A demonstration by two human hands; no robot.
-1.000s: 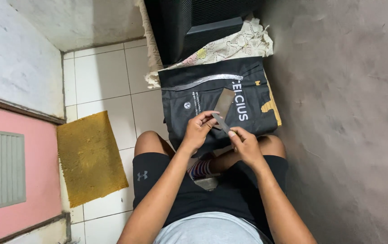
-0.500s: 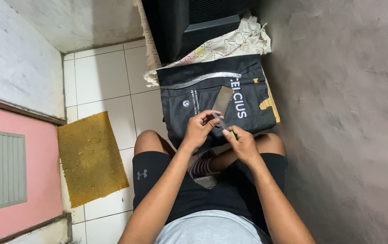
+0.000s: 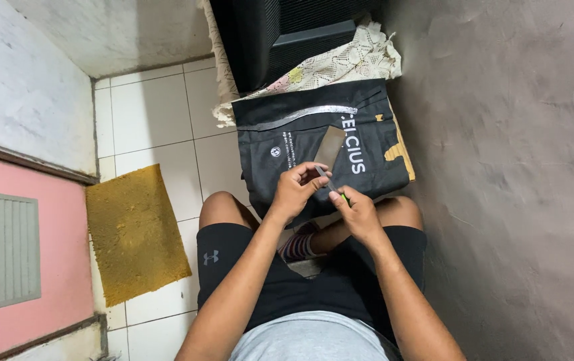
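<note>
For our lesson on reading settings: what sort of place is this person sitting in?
Probably a home, near a doorway or narrow passage: white floor tiles, a yellow doormat beside a pink door, and a lace cloth draped nearby.

Two hands point(image 3: 298, 190), one flat grey strip point(image 3: 330, 147), one black bag point(image 3: 300, 137), one yellow mat point(image 3: 133, 234).

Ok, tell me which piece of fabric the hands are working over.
The black printed fabric spread on the floor, under both hands. The lace cloth lies beyond it, the yellow mat off to the left.
</note>
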